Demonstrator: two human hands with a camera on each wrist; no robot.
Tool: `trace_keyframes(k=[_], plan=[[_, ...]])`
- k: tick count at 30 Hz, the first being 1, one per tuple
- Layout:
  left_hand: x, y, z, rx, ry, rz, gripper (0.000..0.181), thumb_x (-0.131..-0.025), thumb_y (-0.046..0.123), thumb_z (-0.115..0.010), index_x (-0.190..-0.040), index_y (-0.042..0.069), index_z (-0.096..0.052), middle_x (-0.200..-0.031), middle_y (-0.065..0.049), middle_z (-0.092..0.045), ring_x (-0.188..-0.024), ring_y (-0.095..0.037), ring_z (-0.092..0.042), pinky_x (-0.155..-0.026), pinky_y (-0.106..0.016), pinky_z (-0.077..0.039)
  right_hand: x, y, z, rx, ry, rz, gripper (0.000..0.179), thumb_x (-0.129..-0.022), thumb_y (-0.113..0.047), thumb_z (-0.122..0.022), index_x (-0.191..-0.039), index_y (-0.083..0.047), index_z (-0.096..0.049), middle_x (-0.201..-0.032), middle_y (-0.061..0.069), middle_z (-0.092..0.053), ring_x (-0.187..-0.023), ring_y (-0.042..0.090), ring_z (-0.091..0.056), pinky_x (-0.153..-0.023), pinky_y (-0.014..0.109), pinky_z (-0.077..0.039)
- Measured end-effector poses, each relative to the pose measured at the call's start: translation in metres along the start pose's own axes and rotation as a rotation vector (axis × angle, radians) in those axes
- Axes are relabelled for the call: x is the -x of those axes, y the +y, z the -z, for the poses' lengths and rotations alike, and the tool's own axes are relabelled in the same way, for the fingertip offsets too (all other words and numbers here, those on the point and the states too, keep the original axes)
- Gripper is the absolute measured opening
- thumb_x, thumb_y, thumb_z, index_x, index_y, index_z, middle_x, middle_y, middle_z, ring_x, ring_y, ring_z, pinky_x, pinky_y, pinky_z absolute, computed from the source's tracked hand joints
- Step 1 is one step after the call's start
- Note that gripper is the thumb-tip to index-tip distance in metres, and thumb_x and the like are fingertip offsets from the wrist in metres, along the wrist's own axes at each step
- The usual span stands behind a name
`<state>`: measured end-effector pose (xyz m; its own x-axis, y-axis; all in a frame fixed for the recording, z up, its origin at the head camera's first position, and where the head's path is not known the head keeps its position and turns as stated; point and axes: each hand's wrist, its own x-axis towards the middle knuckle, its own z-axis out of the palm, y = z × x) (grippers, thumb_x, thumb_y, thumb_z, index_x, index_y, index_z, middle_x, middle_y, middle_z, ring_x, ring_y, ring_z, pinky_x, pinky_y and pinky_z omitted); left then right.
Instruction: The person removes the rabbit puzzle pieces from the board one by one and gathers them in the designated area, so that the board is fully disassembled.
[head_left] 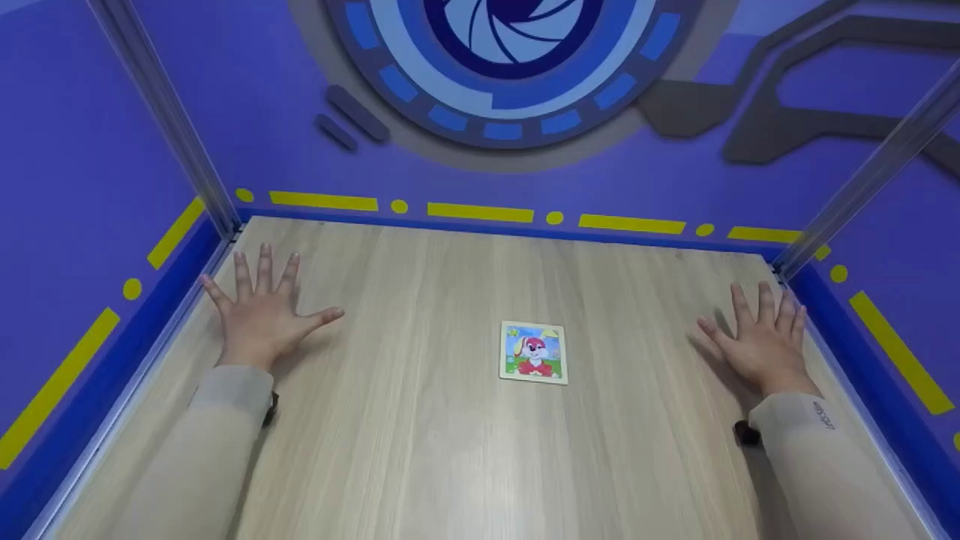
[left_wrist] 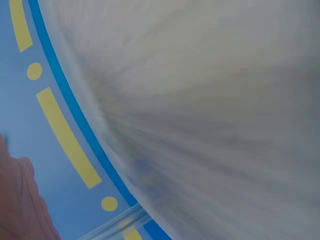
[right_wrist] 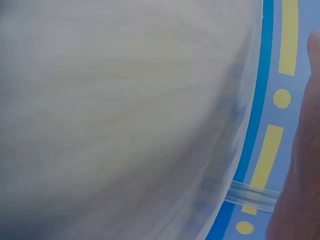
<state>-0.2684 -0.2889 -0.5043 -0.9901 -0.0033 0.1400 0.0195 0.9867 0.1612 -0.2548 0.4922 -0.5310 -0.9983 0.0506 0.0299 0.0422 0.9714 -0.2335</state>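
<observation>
A small square picture puzzle (head_left: 534, 353) with a pale border lies flat on the wooden table, showing a red and white cartoon rabbit. Well to its left, my left hand (head_left: 262, 322) is spread palm down with straight fingers and holds nothing. Over on the far right side, my right hand (head_left: 765, 345) is spread in the same way, also holding nothing. Part of the left hand (left_wrist: 20, 195) shows at the lower left of the left wrist view. The edge of the right hand (right_wrist: 300, 175) runs down the right side of the right wrist view.
The wooden table (head_left: 420, 450) is bounded by blue panels (head_left: 600, 180) with yellow dashes at the back and both sides. Metal posts (head_left: 165, 112) stand at the two back corners. Grey sleeves cover both forearms, with a dark band at each wrist.
</observation>
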Motion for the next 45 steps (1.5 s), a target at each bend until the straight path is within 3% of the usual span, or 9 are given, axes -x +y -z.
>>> trace_keyframes(k=[12, 18, 25, 31, 36, 45], plan=[[-0.007, 0.009, -0.003, -0.008, 0.003, -0.008, 0.139, -0.082, 0.108, -0.05, -0.184, 0.021, -0.013, -0.19, -0.019, 0.016, -0.174, -0.056, 0.016, -0.126, -0.087, 0.022, -0.006, -0.018, 0.013, -0.048, -0.115, 0.009, 0.12, -0.108, -0.085, -0.039, -0.175, -0.013, 0.03, -0.175, 0.016, 0.05, -0.158, 0.055, 0.05, -0.123, 0.077, 0.036], [-0.007, 0.009, 0.003, 0.0, 0.011, 0.032, 0.142, -0.081, 0.11, -0.049, -0.184, 0.021, -0.008, -0.189, -0.018, 0.021, -0.173, -0.056, 0.019, -0.127, -0.088, 0.02, -0.014, -0.041, 0.021, -0.019, -0.103, 0.065, 0.124, -0.106, -0.086, -0.045, -0.177, -0.014, 0.025, -0.181, 0.017, 0.042, -0.164, 0.056, 0.041, -0.128, 0.075, 0.031], [0.003, 0.017, 0.013, 0.05, -0.003, -0.011, 0.137, -0.088, 0.102, -0.054, -0.183, 0.015, -0.007, -0.19, -0.018, 0.019, -0.174, -0.054, 0.02, -0.129, -0.085, 0.019, -0.012, -0.076, 0.021, 0.002, -0.088, 0.143, 0.121, -0.104, -0.086, -0.052, -0.18, -0.024, 0.019, -0.185, 0.009, 0.036, -0.17, 0.052, 0.032, -0.134, 0.076, 0.021], [0.006, 0.035, 0.013, 0.076, 0.064, -0.048, 0.138, -0.084, 0.101, -0.06, -0.183, 0.015, -0.017, -0.192, -0.02, 0.004, -0.176, -0.054, 0.01, -0.132, -0.086, 0.012, -0.004, -0.1, 0.016, -0.017, -0.071, 0.191, 0.123, -0.101, -0.086, -0.058, -0.182, -0.029, 0.013, -0.189, 0.005, 0.027, -0.174, 0.048, 0.025, -0.136, 0.081, 0.008], [0.005, 0.051, 0.012, 0.11, 0.104, -0.085, 0.129, -0.086, 0.096, -0.066, -0.181, 0.018, -0.027, -0.191, -0.02, -0.013, -0.176, -0.053, -0.005, -0.135, -0.084, 0.001, -0.001, -0.122, 0.008, -0.114, -0.083, 0.168, 0.124, -0.099, -0.086, -0.062, -0.181, -0.035, 0.014, -0.189, 0.0, 0.027, -0.175, 0.045, 0.024, -0.131, 0.089, -0.004], [-0.006, 0.09, 0.011, 0.213, 0.086, -0.144, 0.109, -0.099, 0.083, -0.063, -0.18, 0.018, -0.031, -0.188, -0.02, -0.024, -0.174, -0.051, -0.02, -0.137, -0.079, -0.018, -0.006, -0.168, -0.012, -0.251, -0.068, 0.182, 0.126, -0.096, -0.072, -0.078, -0.182, -0.039, 0.007, -0.193, 0.002, 0.014, -0.178, 0.042, 0.013, -0.129, 0.09, -0.016]])
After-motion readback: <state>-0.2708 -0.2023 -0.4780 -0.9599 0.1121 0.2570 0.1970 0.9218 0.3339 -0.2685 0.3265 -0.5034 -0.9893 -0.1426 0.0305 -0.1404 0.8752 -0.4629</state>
